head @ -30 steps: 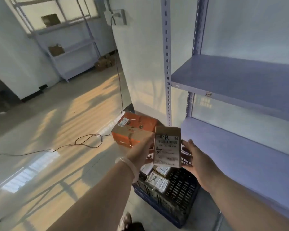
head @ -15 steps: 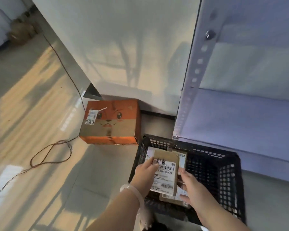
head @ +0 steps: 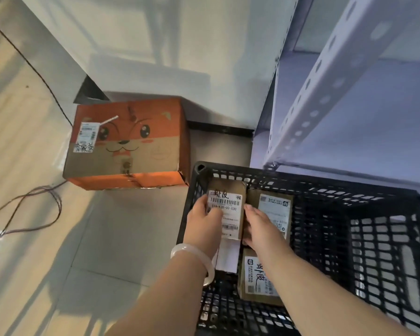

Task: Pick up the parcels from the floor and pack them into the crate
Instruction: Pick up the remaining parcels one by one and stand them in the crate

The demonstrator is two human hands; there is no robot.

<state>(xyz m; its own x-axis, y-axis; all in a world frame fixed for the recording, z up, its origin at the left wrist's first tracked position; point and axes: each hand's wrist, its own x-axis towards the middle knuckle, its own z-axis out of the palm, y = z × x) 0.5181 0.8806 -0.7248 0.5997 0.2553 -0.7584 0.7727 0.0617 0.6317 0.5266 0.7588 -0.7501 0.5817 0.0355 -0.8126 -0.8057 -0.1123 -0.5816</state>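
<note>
The left hand (head: 203, 220) grips the parcel (head: 228, 204) by its left edge, thumb on the label. The right hand (head: 260, 226) presses straight fingers against its right edge. The parcel lies in the crate's (head: 349, 187) far-left corner.

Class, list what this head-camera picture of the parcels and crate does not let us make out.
- Head view: the barcode parcel's lower left, covered by the left hand; its right edge, by the right hand.
- Head view: the crate's near wall, cut off by the bottom edge.
- Head view: the labels' small print, too small to read.
- Head view: the crate floor beneath the parcels, hidden by them.
</note>
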